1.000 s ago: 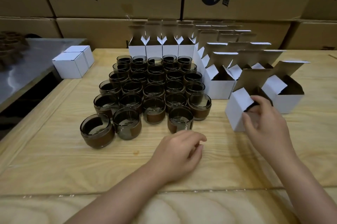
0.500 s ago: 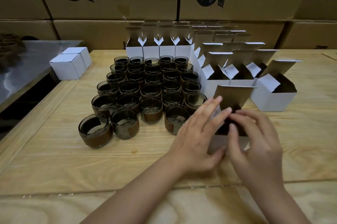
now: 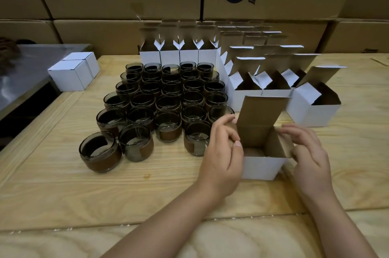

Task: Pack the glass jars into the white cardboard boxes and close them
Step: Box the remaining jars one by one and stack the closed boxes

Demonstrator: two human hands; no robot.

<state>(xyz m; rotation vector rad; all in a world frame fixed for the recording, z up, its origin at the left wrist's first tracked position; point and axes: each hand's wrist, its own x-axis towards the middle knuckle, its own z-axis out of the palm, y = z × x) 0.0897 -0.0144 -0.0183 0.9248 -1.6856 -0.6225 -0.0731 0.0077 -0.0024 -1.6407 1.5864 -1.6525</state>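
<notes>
From the head view, a white cardboard box (image 3: 261,166) stood upright toward the front edge of the wooden worktop (image 3: 105,190), its lid flap raised. The left grip (image 3: 221,152) pinched the box's left side flap, fingers curled. The right grip (image 3: 309,156) held the right wall between thumb and fingers. The glass jars (image 3: 168,98) stood clustered just left of the box. More open boxes (image 3: 311,114) lined the back edge and the right side.
</notes>
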